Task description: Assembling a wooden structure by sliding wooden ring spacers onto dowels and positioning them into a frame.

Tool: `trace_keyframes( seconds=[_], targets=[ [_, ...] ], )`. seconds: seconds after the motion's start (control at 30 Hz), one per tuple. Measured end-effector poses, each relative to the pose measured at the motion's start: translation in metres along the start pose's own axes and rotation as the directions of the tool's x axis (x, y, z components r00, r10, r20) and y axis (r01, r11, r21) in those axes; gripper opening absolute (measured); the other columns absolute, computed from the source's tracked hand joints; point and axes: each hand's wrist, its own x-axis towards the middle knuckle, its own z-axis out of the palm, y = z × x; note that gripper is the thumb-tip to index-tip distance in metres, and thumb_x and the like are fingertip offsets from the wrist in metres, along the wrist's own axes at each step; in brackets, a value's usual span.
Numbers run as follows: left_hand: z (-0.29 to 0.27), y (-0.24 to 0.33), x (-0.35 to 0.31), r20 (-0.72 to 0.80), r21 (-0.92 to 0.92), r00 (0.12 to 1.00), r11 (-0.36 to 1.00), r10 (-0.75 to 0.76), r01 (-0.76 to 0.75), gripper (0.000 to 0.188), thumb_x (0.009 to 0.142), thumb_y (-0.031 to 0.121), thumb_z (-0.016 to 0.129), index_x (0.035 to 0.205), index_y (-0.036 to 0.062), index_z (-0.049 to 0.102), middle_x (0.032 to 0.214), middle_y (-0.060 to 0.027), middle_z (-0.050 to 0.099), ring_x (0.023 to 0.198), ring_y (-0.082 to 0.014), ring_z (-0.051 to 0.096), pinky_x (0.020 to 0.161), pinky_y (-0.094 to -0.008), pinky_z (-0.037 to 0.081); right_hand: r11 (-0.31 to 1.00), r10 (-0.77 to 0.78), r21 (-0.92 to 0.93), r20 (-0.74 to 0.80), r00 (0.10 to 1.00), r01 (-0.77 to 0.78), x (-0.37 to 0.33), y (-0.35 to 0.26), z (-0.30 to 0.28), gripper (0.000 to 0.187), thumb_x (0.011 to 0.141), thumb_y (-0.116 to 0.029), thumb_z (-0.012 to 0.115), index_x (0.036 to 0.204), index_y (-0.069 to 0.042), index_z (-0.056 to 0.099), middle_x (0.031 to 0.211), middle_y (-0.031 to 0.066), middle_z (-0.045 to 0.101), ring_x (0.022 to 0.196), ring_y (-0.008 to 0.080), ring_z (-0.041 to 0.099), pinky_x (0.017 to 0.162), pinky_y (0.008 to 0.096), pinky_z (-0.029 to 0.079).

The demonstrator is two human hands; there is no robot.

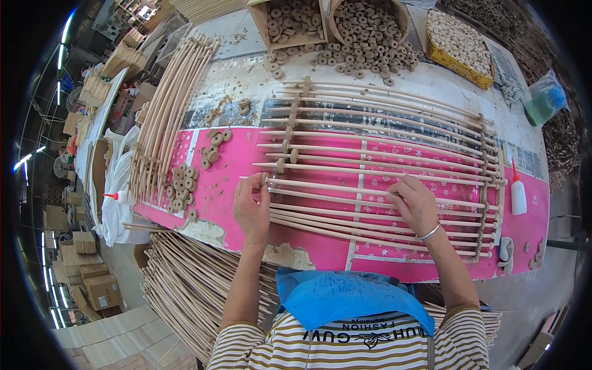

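Observation:
Many slim wooden rods lie side by side across the table, tapered at their left ends. My left hand pinches a small wooden ring at the left tip of one rod. Farther along, my right hand has its fingers closed on a rod, seemingly the same one. Similar rings sit on the left ends of the rods beyond it. Near the right ends runs a row of wooden pieces. Several rods nearest me show no ring at their left ends.
Loose rings are scattered left on the pink table covering. More rods lie behind them. At the back stand a wooden box of rings and a yellow box of pale balls. A red-tipped glue bottle is at right.

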Motion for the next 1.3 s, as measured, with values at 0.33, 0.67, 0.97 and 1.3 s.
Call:
trace_keyframes(
  seconds=[0.33,0.67,0.97,1.3],
  targets=[
    [0.012,0.000,-0.004,0.016,0.266,0.988,0.952,0.154,-0.153,0.025,0.088,0.011,0.077,0.112,0.0133,0.072,0.094,0.0011,0.068,0.088,-0.0196,0.065,0.084,-0.0393,0.043,0.995,0.070,0.070,-0.015,0.997,-0.069,-0.002,0.010,0.008,0.012,0.091,-0.016,0.076,0.094,-0.007,0.069,0.092,0.0082,0.067,0.088,0.0295,0.067,0.072,0.0422,0.056],
    [0.027,0.006,-0.005,0.068,0.261,0.982,0.946,0.179,-0.191,0.023,0.090,0.012,0.075,0.113,0.0124,0.072,0.098,-0.0011,0.071,0.096,-0.0223,0.066,0.092,-0.0411,0.042,0.993,0.021,-0.115,-0.011,1.000,-0.022,-0.004,0.023,0.009,0.011,0.088,-0.017,0.076,0.091,-0.008,0.071,0.090,0.0077,0.065,0.092,0.0283,0.066,0.080,0.0424,0.054],
    [0.015,-0.008,-0.002,0.112,0.219,0.981,0.959,0.157,-0.179,0.024,0.095,0.015,0.074,0.119,0.0121,0.073,0.099,-0.0030,0.071,0.094,-0.0217,0.066,0.093,-0.0407,0.042,0.980,-0.002,-0.200,-0.068,0.998,-0.012,-0.007,0.023,0.032,0.018,0.088,-0.024,0.077,0.102,-0.012,0.073,0.102,0.0060,0.069,0.105,0.0270,0.067,0.095,0.0427,0.052],
    [0.012,-0.013,-0.003,0.098,0.143,0.983,0.976,0.152,-0.165,0.023,0.093,0.013,0.074,0.115,0.0078,0.074,0.102,-0.0069,0.074,0.097,-0.0272,0.069,0.088,-0.0437,0.049,0.981,-0.042,-0.190,-0.017,0.999,0.038,-0.007,0.027,0.030,0.014,0.087,-0.019,0.077,0.097,-0.012,0.070,0.102,0.0056,0.067,0.103,0.0270,0.064,0.091,0.0424,0.050]
  ],
)
